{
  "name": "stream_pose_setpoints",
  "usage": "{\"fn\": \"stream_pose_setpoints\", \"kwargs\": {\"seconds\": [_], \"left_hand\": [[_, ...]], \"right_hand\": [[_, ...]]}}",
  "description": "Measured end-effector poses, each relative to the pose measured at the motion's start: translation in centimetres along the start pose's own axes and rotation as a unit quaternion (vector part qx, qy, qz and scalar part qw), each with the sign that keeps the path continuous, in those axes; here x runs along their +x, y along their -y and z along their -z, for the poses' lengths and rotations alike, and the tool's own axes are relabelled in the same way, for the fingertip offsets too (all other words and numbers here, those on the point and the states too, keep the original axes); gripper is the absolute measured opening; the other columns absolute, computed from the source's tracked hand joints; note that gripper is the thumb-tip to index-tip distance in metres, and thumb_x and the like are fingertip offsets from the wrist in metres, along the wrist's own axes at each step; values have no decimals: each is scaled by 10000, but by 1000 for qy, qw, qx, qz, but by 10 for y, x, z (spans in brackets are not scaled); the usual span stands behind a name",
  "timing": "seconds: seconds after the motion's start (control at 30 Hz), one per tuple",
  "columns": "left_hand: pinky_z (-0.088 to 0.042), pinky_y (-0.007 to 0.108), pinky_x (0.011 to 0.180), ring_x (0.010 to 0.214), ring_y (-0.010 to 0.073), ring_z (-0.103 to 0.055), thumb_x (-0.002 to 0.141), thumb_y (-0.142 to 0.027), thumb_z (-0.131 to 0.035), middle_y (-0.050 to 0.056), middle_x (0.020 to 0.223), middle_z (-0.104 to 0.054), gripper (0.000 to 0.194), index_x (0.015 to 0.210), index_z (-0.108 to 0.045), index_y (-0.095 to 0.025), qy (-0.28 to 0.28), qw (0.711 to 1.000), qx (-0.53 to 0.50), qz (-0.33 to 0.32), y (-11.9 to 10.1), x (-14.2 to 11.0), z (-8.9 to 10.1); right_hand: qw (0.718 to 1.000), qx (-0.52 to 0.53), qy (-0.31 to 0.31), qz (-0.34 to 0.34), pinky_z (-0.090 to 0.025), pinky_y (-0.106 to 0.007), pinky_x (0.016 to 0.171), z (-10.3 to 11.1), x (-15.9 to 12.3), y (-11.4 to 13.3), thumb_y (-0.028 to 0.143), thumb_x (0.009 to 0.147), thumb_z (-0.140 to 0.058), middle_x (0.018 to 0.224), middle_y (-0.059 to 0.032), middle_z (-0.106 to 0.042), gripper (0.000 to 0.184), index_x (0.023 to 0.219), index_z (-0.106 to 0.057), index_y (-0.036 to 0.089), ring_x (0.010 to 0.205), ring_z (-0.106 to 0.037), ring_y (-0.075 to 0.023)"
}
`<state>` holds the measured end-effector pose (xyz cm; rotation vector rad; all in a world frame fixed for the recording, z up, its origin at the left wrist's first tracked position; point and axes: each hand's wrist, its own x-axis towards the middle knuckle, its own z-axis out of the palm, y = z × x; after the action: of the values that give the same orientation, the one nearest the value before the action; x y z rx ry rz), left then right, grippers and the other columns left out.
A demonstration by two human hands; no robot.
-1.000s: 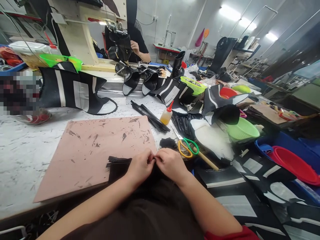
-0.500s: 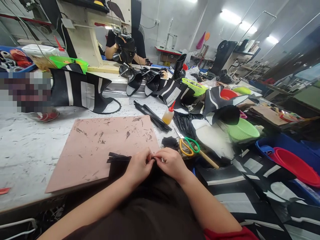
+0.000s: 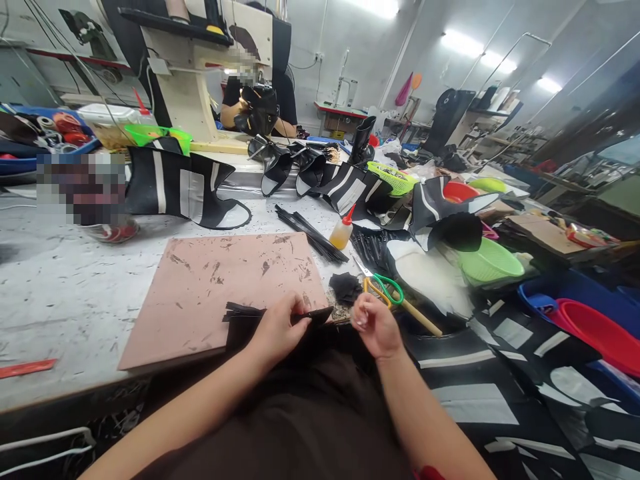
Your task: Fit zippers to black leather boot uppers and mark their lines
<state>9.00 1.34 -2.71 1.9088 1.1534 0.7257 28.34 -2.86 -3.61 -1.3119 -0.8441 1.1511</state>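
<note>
My left hand [image 3: 277, 330] pinches a narrow black strip [image 3: 314, 315] at the near edge of the pink cutting board [image 3: 220, 287]. A small stack of similar black strips [image 3: 241, 312] lies under and left of that hand. My right hand [image 3: 375, 325] hovers apart to the right, fingers curled in a loose pinch; whether anything is in them I cannot see. Green-and-yellow scissors [image 3: 383, 288] lie just beyond the right hand, beside a wooden stick [image 3: 419, 317]. A glue bottle [image 3: 343, 231] with a red tip stands behind the board.
Black-and-white boot panels [image 3: 187, 193] and a bundle of black strips [image 3: 310, 233] lie across the white table [image 3: 55, 293]. Green bowl [image 3: 487, 260], red basin [image 3: 600, 330] and more panels crowd the right. Another person works at a sewing machine [image 3: 200, 80] at the back.
My hands were pinched together over the strip; now the right hand has pulled away to the right while the left keeps the strip. The view has shifted left.
</note>
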Motion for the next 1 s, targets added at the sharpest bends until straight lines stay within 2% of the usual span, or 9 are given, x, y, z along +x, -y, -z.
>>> {"fn": "stream_pose_setpoints", "kwargs": {"seconds": [0.13,0.2,0.3,0.47,0.63,0.73,0.83,0.9,1.0], "left_hand": [[-418,245,630,670,124,-537,693,-171,-503,-21,719,-574,84,709,-426,-199,3,1000,17,-7,-6,-8,2],[-425,252,641,682,133,-547,697,-165,-494,-10,725,-581,65,723,-443,-197,7,999,39,-30,-11,-15,4],[-437,274,692,748,159,-571,715,-179,-486,21,787,-608,82,796,-494,-188,33,992,100,-62,-15,-27,18],[-431,315,754,903,235,-572,644,-262,-596,43,969,-636,354,992,-548,-228,176,954,238,43,1,-50,89],[-422,237,670,787,174,-582,708,-245,-505,-6,829,-650,156,828,-603,-227,210,945,218,122,3,-92,161],[-428,219,660,727,153,-584,725,-280,-508,-22,764,-656,147,793,-632,-238,119,973,175,87,-11,-105,180],[-445,222,644,673,147,-586,694,-315,-555,-21,715,-661,157,780,-654,-228,-52,991,125,22,-21,-91,192],[-445,226,619,644,141,-576,678,-317,-574,-13,688,-653,169,769,-657,-201,-170,978,115,-27,-23,-68,202],[-429,209,578,623,117,-560,681,-260,-578,-14,674,-634,177,806,-650,-157,-312,938,113,-94,-28,-27,222]], "right_hand": [[968,-241,64,26,-377,-227,476,20,-13,-3,264,552,-695,878,-37,-571,121,542,-617,173,504,-419,-64],[944,-297,134,40,-409,-245,507,5,-19,-16,253,574,-699,1050,-46,-553,203,768,-672,200,502,-423,-59],[928,-250,265,73,-455,-281,648,-35,-26,-41,271,674,-644,918,-20,-622,249,915,-642,207,657,-536,-135],[909,-227,347,54,-470,-315,672,-73,-35,-39,281,760,-554,711,-15,-646,166,754,-657,151,705,-592,-201],[903,-205,365,101,-434,-367,889,-75,-46,15,276,762,-575,974,-57,-665,259,998,-645,197,959,-588,-232],[900,-218,359,116,-517,-319,702,-80,-47,52,322,757,-586,797,-40,-686,185,851,-687,198,757,-635,-213],[923,-224,294,108,-449,-227,392,-96,-25,83,325,670,-671,498,7,-595,158,639,-663,171,430,-554,-138],[941,-199,253,101,-378,-189,313,-116,2,102,294,598,-727,417,38,-530,169,574,-638,153,345,-482,-95],[958,-105,208,167,-428,-174,367,-153,44,133,221,549,-759,501,42,-578,154,636,-663,137,406,-504,-68]]}}
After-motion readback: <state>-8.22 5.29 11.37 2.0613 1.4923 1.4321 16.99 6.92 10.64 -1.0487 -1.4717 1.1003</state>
